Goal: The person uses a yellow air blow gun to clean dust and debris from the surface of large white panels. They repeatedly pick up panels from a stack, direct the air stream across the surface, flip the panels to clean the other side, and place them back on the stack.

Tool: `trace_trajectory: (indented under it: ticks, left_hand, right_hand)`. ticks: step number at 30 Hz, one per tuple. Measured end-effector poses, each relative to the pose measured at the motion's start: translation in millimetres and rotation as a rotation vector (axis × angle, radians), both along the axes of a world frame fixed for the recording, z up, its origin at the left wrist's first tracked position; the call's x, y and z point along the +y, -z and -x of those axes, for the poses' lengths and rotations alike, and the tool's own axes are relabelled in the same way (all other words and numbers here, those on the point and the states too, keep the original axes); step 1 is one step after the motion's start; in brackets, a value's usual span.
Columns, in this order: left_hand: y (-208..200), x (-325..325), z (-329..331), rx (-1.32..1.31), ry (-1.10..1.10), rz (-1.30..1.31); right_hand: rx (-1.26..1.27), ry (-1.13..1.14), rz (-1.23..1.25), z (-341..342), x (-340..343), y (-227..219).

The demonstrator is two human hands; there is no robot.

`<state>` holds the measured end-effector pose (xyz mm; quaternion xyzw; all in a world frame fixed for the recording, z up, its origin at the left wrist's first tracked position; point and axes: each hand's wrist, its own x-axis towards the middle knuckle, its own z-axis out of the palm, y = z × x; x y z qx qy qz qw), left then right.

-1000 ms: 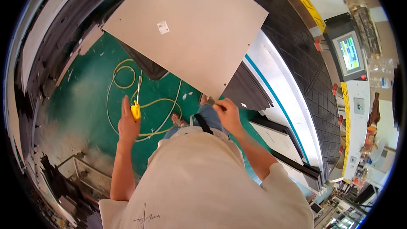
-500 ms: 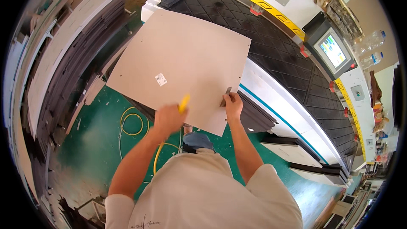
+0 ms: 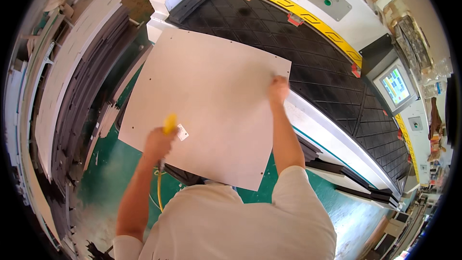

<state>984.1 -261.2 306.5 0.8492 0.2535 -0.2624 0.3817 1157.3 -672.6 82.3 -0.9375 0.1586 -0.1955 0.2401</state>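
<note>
A beige board with small holes along its edges lies flat in front of me, a small white label on its left part. My left hand, over the board's near left side, is closed round a yellow air gun; a yellow hose runs down from below the fist. At the board's far right edge, my right hand is closed and blurred by motion. A small dark tip shows beyond its fingers, likely the flat metal scraper seen earlier.
A machine with a black bed, yellow striped rail and lit screen stands beyond and right of the board. Long panels are stacked at the left. White and black boards lean at the lower right above the green floor.
My right hand has gone from the near right edge to the far right edge of the board. My left hand has moved left and closer to the label. The whole view has shifted.
</note>
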Motion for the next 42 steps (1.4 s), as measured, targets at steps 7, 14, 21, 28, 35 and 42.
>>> trace_trajectory:
  ticks: [7,14,21,28,35,42]
  left_hand:
    - [-22.8,80.2,29.0,0.316,0.324,0.204]
    - [6.1,297.6,79.1,-0.202,-0.477,-0.181]
    - [8.0,230.6,30.5,0.356,0.415,0.296]
    - [-10.4,254.5,-9.3,0.032,0.814,0.19]
    - [50.1,282.0,-143.8,-0.375,0.33,-0.166]
    - [-12.4,211.3,-68.5,-0.162,0.884,0.221]
  right_hand:
    - [0.037,-0.422,0.617,-41.4,146.1,67.4]
    - [0.155,0.351,0.195,-77.0,-56.5,-13.9]
    - [0.083,-0.056,-0.39,119.8,231.5,-34.0]
    - [0.115,0.202,-1.119,174.4,356.0,-81.7]
    - [0.171,0.107,-1.105,148.8,374.7,-90.1]
    - [0.018,0.318,-1.202,124.4,302.4,-93.6]
